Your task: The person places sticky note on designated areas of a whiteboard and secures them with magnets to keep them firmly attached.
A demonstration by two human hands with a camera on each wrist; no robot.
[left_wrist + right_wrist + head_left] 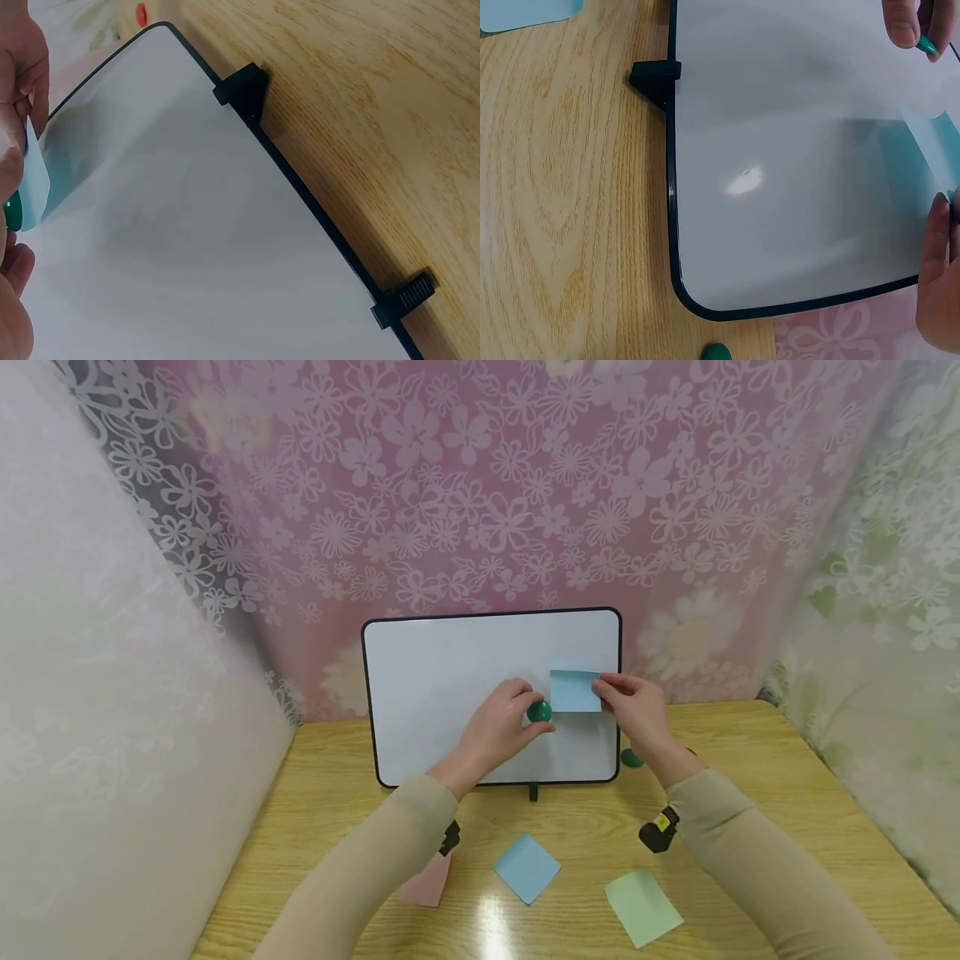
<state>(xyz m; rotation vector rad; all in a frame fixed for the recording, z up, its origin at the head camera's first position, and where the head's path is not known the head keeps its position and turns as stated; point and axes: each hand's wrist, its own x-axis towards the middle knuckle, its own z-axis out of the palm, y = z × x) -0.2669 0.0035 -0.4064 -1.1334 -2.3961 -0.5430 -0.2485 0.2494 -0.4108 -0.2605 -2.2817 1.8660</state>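
A framed whiteboard [450, 693] stands upright on the table. Against its right side, my right hand [637, 706] pinches a blue sticky note [574, 692] by the right edge. In the right wrist view the note [934, 146] bends and throws a shadow on the board. My left hand [502, 722] grips a round green magnet [539, 711] between thumb and fingers, just left of the note's lower corner. The left wrist view shows only part of this magnet [13, 211], beside the note.
On the table lie a second blue note [527, 868], a green note [643, 907] and a pink note [427, 882] partly behind the left sleeve. Another green magnet [632, 758] sits right of the board. Black feet [244, 90] hold the board's lower edge.
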